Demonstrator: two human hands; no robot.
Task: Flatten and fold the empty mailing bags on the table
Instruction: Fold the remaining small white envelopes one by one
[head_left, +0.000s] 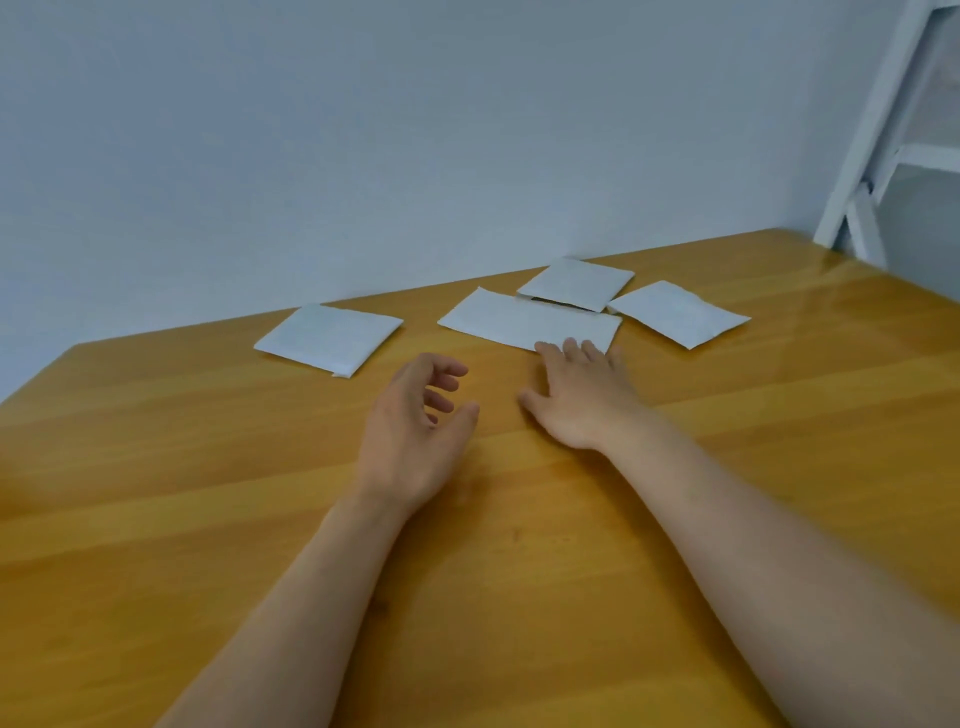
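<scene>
Four bags: white mailing bags lay flat on the far part of the counter (675, 467), near the wall (363, 130).
Left bag (330, 338): squarish, folded, apart from the others, beyond the left hand.
Long bag (524, 322): unfolded and wider than the rest, in the middle, its near right edge under the right fingertips.
Back bag (576, 283): folded, its near edge overlapping the far edge of the long bag and lifted a little, with a dark gap beneath.
Right bag (678, 313): folded, just beside the back bag; whether they touched, I cannot tell.
Left hand (415, 426): hovering or resting on its side on the bare wood, palm turned toward the right, short of every bag.
Left fingers (447, 382): loosely curled and apart from the thumb, holding nothing.
Right hand (584, 397): palm down on the counter, reaching forward.
Right fingers (571, 351): straight and slightly spread, tips resting on the near edge of the long bag; thumb out to the left on the wood.
Forearms: both bare, reaching in from the near edge.
Counter: glossy orange-brown wood.
Frame (878, 130): white, slanted, standing past the far right corner.
</scene>
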